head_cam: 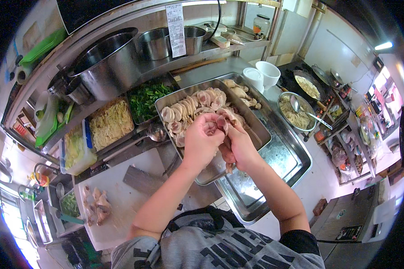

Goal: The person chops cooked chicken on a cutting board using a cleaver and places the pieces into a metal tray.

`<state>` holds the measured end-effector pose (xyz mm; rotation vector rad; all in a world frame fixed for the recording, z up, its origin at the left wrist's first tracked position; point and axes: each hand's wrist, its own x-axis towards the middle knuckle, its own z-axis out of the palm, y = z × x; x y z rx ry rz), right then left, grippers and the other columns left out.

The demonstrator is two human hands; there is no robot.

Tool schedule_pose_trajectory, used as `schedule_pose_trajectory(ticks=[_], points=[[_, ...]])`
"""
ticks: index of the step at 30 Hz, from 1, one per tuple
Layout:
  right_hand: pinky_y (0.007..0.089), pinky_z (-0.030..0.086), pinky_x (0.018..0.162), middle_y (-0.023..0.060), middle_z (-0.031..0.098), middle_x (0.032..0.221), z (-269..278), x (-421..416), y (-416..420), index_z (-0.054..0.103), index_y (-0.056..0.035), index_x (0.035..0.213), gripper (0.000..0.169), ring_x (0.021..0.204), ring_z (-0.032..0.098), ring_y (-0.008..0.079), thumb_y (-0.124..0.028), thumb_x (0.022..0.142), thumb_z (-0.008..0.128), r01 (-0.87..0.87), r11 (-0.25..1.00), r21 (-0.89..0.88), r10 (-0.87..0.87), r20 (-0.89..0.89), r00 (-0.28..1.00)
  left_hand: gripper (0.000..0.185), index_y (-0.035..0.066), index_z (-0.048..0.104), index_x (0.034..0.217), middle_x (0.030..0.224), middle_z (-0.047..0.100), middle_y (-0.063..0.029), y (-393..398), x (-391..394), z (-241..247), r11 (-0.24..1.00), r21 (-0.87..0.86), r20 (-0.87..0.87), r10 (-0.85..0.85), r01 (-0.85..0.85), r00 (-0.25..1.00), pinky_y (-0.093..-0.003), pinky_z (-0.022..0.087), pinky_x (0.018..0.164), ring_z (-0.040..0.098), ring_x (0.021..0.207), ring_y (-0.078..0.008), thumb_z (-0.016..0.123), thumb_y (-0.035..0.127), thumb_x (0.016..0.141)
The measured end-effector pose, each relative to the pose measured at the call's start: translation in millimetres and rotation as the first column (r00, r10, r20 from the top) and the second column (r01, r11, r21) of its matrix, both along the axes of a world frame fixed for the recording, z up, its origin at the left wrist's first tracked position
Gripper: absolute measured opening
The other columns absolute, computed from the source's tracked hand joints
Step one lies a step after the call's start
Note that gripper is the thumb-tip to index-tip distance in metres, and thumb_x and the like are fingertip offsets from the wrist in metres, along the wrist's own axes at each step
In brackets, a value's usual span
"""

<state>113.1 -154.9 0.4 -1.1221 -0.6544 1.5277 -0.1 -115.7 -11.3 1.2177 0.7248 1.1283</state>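
My left hand (205, 138) and my right hand (240, 144) meet above a steel tray (264, 136). Between them they hold a piece of cooked meat (227, 153), which looks like chicken; its lower end hangs under my right hand. Sliced rolled meat (185, 107) lies in rows in the tray beyond my hands. Chicken legs (239, 89) rest at the far right side, by the tray's edge. At lower left, a white cutting board (121, 198) bears bony chicken pieces (101, 205) and a cleaver (141, 180), partly behind my left forearm.
A larger steel tray (286, 161) sits under the first. Chopped greens (148, 99), a shredded yellowish food (111, 124) and a plastic tub (75, 151) stand at left. Steel pots (107, 67) line the shelf. White bowls (267, 74) and a noodle bowl (296, 112) are at right.
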Motion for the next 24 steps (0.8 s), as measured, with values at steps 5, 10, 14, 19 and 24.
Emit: schedule_pose_trajectory(ticks=[5, 10, 14, 19, 24], points=[[0.0244, 0.025, 0.032, -0.0003, 0.044, 0.056, 9.8, 7.4, 0.9, 0.050, -0.0162, 0.103, 0.016, 0.036, 0.035, 0.0094, -0.028, 0.098, 0.042, -0.118, 0.992, -0.034, 0.111, -0.151, 0.982, 0.029, -0.002, 0.058, 0.105, 0.092, 0.063, -0.0037, 0.8, -4.7, 4.6, 0.998, 0.052, -0.004, 0.019, -0.019, 1.000, -0.0216, 0.048, 0.076, 0.059, 0.083, -0.0089, 0.054, -0.010, 0.077], [0.0241, 0.029, 0.034, 0.0012, 0.046, 0.054, 0.3, 33.9, 9.6, 0.052, -0.0105, 0.100, 0.019, 0.037, 0.040, 0.0098, -0.027, 0.097, 0.042, -0.057, 0.998, -0.018, 0.055, -0.093, 0.994, 0.020, -0.003, 0.064, 0.098, 0.085, 0.068, -0.0070, 5.6, -17.6, 5.8, 0.910, 0.394, -0.218, 0.226, -0.126, 0.949, -0.0207, 0.049, 0.067, 0.060, 0.071, -0.0066, 0.056, -0.004, 0.080], [0.0225, 0.031, 0.033, 0.0087, 0.063, 0.082, 1.2, 40.8, 7.9, 0.050, -0.0088, 0.109, 0.021, 0.040, 0.043, 0.0089, -0.024, 0.096, 0.048, 0.080, 0.979, 0.189, -0.098, 0.090, 0.991, 0.021, -0.002, 0.066, 0.099, 0.089, 0.069, -0.0099, 20.1, -25.6, -18.6, 0.953, 0.267, -0.386, -0.031, 0.144, 0.922, -0.0258, 0.051, 0.071, 0.065, 0.077, -0.0129, 0.059, 0.004, 0.081], [0.0211, 0.044, 0.057, 0.0031, 0.055, 0.093, -8.8, 36.0, -1.0, 0.043, -0.0053, 0.115, 0.029, 0.069, 0.055, 0.0073, -0.001, 0.088, 0.053, 0.166, 0.919, 0.358, -0.260, 0.233, 0.937, 0.041, -0.002, 0.062, 0.109, 0.100, 0.067, -0.0167, 3.9, -5.2, -7.3, 0.894, 0.425, -0.540, 0.123, 0.144, 0.832, -0.0340, 0.050, 0.083, 0.065, 0.094, -0.0250, 0.070, 0.026, 0.080], [0.0245, 0.041, 0.090, 0.0052, 0.051, 0.114, -16.1, 15.6, -5.1, 0.037, -0.0068, 0.133, 0.047, 0.103, 0.050, 0.0119, 0.006, 0.088, 0.045, 0.197, 0.838, 0.509, -0.241, 0.021, 0.970, 0.035, -0.003, 0.052, 0.112, 0.104, 0.061, -0.0118, 9.5, 7.4, -29.8, 0.911, 0.408, -0.335, 0.081, 0.066, 0.939, -0.0308, 0.048, 0.082, 0.060, 0.095, -0.0186, 0.066, 0.016, 0.086]])
